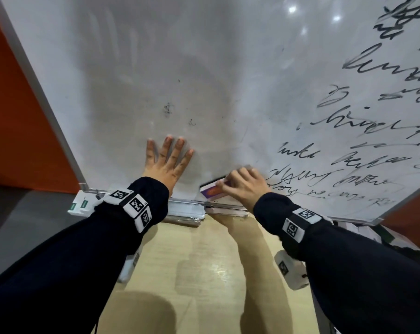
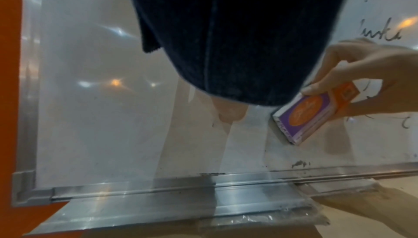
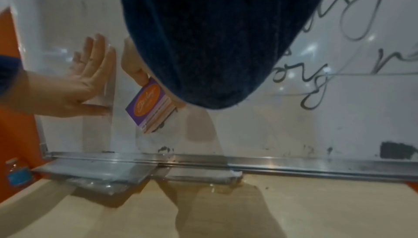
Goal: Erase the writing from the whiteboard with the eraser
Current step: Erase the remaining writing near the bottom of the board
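So you've got one whiteboard (image 1: pixel 204 68) standing on a light wooden counter (image 1: pixel 204 273), and both your hands are on it. Your left hand (image 1: pixel 166 162) is flat against the wiped left part, fingers straight and spread, holding nothing. Your right hand (image 1: pixel 243 186) is curled round the one eraser (image 1: pixel 212 190), a purple and orange block, thumb on its near edge, pressing it to the board low down, just above the metal tray (image 2: pixel 181 200). The eraser sits right at the left end of the black writing (image 1: pixel 360 153), which fills the right half in roughly seven or eight scrawled lines. There's one bottle (image 3: pixel 16 174) with a blue label off at the left edge.
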{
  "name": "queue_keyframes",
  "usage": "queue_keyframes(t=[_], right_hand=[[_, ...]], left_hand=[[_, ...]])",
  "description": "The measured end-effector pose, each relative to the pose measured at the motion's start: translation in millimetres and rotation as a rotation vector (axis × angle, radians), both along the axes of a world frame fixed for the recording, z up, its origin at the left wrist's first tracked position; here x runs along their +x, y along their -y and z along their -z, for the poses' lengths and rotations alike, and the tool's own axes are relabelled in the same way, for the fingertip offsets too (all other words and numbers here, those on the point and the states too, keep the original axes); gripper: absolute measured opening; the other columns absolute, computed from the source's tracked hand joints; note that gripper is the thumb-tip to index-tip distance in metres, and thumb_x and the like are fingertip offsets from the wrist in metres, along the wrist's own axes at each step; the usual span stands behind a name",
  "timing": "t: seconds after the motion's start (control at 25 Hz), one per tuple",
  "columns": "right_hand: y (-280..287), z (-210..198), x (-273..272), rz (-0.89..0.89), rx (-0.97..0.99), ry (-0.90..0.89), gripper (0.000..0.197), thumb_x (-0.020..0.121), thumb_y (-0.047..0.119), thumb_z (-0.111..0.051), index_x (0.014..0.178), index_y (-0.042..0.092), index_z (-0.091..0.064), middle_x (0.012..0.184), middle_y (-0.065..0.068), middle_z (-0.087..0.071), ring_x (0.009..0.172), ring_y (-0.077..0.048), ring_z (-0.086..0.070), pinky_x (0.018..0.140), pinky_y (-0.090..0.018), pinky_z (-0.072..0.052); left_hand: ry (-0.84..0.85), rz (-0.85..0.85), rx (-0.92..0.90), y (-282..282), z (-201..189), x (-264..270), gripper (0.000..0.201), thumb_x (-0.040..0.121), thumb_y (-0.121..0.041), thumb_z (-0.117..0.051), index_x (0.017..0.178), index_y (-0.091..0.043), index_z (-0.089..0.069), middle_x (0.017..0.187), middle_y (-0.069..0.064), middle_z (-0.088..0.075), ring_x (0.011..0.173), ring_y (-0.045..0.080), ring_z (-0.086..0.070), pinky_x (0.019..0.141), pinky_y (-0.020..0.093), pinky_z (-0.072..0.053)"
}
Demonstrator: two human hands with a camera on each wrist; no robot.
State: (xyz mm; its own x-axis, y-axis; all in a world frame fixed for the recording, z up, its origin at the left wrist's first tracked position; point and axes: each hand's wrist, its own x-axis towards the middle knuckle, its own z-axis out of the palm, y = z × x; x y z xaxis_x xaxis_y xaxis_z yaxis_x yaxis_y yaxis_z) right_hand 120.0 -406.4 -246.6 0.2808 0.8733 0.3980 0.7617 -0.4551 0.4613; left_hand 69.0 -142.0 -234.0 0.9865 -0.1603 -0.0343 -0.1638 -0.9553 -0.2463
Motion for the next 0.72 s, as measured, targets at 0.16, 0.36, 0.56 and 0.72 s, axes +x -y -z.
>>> queue_keyframes(t=[0.16, 0.36, 0.56, 0.72], right_hand=[[-13, 5, -6, 0.011, 0.03, -0.045, 0.038, 0.081, 0.011, -0.042, 0.113, 0.025, -0.059, 0.086, -0.009, -0.058, 0.072, -0.026, -0.048, 0.071, -0.038, -0.03], [22, 9, -6, 0.012, -0.148, -0.024, 0.049, 0.066, 0.009, -0.068, 0.112, 0.026, -0.063, 0.093, -0.009, -0.051, 0.079, -0.024, -0.042, 0.07, -0.036, -0.031], [6, -5, -7, 0.094, 0.094, -0.01, 0.037, 0.082, 0.008, -0.043, 0.113, 0.022, -0.056, 0.085, -0.009, -0.061, 0.076, -0.026, -0.046, 0.071, -0.038, -0.034], [-18, 28, -25, 0.083, -0.055, -0.114, 0.035, 0.087, 0.034, -0.04, 0.097, 0.024, -0.072, 0.085, -0.007, -0.061, 0.071, -0.024, -0.053, 0.069, -0.036, -0.036]], left_hand=[[-0.059, -0.028, -0.004, 3, -6, -2, 0.12, 0.077, -0.005, -0.061, 0.134, -0.013, 0.044, 0.137, 0.022, 0.05, 0.119, 0.044, 0.051, 0.092, 0.069, 0.028], [-0.114, -0.034, -0.023, 3, -16, -4, 0.119, 0.076, -0.005, -0.059, 0.135, -0.013, 0.044, 0.137, 0.023, 0.05, 0.119, 0.045, 0.051, 0.09, 0.069, 0.031], [-0.133, -0.033, -0.061, 6, -18, -4, 0.108, 0.08, -0.004, -0.047, 0.13, -0.016, 0.049, 0.133, 0.02, 0.055, 0.116, 0.042, 0.054, 0.089, 0.067, 0.034], [-0.124, -0.041, -0.076, 3, -19, -5, 0.109, 0.08, -0.005, -0.046, 0.128, -0.015, 0.051, 0.133, 0.02, 0.055, 0.116, 0.041, 0.055, 0.092, 0.068, 0.03]])
